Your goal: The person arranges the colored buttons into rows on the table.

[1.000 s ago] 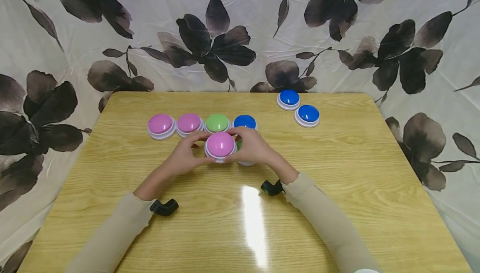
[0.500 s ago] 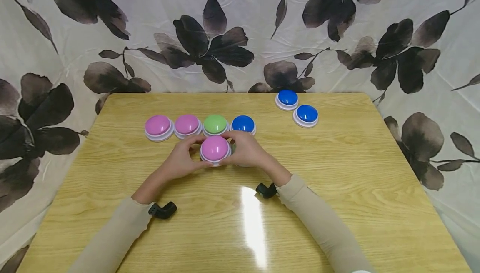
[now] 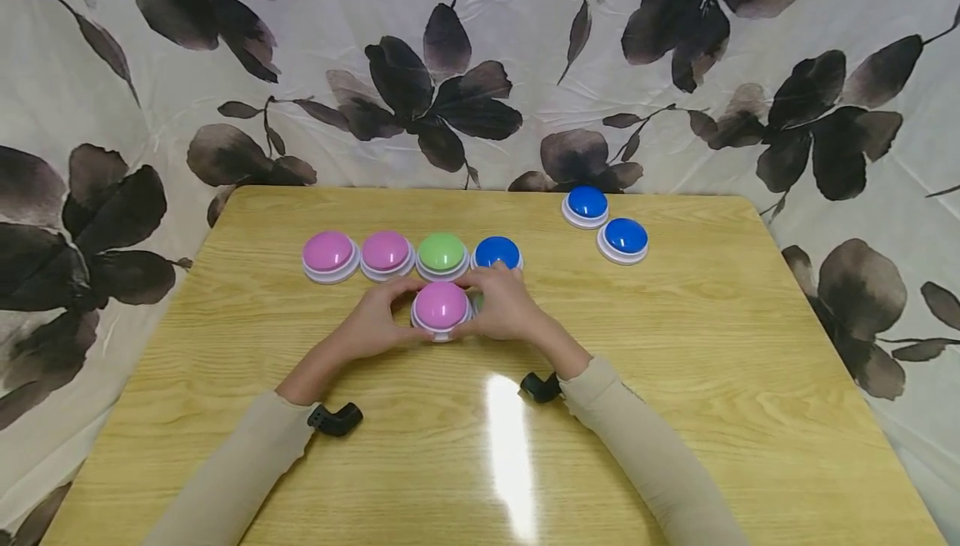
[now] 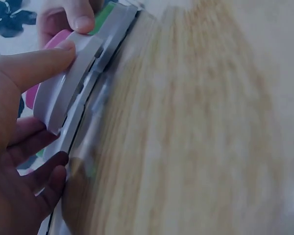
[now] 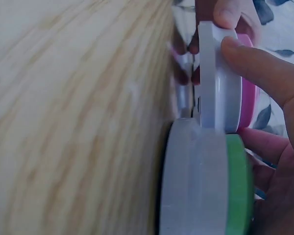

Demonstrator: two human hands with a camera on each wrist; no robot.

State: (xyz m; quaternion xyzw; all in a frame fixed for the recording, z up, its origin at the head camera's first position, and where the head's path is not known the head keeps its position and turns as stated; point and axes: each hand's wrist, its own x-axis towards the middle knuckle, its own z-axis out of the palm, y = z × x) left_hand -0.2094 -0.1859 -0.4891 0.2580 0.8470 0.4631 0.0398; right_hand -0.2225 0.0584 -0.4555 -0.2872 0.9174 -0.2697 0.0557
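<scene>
A floral cloth (image 3: pixel 300 21) hangs behind the far edge of the wooden tabletop (image 3: pixel 420 463). Two beige sleeves (image 3: pixel 232 463) reach in from its near edge. The left hand (image 3: pixel 375 321) pinches the held pink button (image 3: pixel 441 306) at its left side; the right hand (image 3: pixel 506 304) pinches it at the right. This button is between the tabletop's centre and its far edge; I cannot tell surely whether its base touches the wood. Just beside it, partly covered by the right hand, stands a green-topped button (image 5: pixel 240 186). Nearer the far edge is a row: two pink buttons (image 3: pixel 327 252), one green button (image 3: pixel 441 252), one blue button (image 3: pixel 495 252). Two other blue ones (image 3: pixel 626 236) stand towards the far right corner. At each wrist is a small black device (image 3: pixel 335 419).
</scene>
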